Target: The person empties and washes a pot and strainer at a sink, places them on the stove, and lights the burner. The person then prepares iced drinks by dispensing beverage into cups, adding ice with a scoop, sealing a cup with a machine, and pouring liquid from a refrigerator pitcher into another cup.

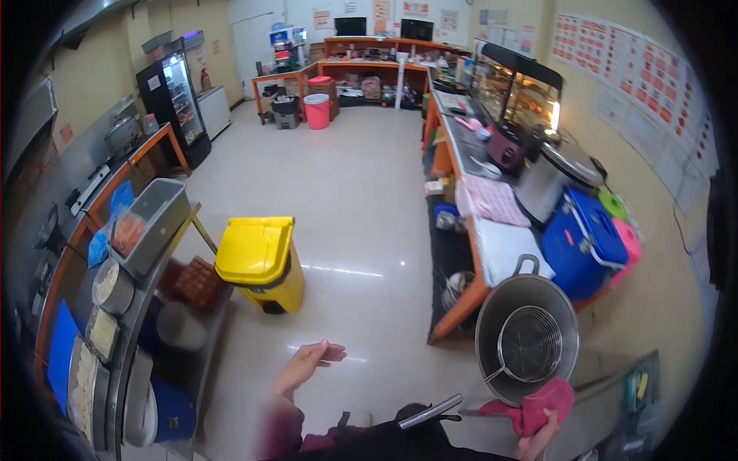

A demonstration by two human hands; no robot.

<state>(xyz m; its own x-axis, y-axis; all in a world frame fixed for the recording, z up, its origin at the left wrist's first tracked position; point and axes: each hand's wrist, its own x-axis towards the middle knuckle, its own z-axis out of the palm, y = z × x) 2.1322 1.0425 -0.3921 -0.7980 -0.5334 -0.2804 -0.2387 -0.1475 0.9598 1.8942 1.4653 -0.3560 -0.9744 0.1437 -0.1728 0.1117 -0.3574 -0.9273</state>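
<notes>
My left hand (307, 365) hangs over the floor at the lower middle, empty, its fingers stretched out. At the lower right my right hand (540, 438) is wrapped round a pink cloth (547, 406), which lies against the near rim of a large metal pot (488, 330). Inside the pot rests a round wire strainer (530, 344). A loop handle stands up at the pot's far rim. Below and left of the pot, a metal tong-like utensil (430, 412) lies across my dark apron.
A yellow bin (261, 257) stands left of centre, beside a metal shelf (171, 296) with trays and containers. Along the right, an orange-edged counter (455, 311) carries a blue cooler (584, 246), a steel pot (550, 180) and a lit food display (513, 88).
</notes>
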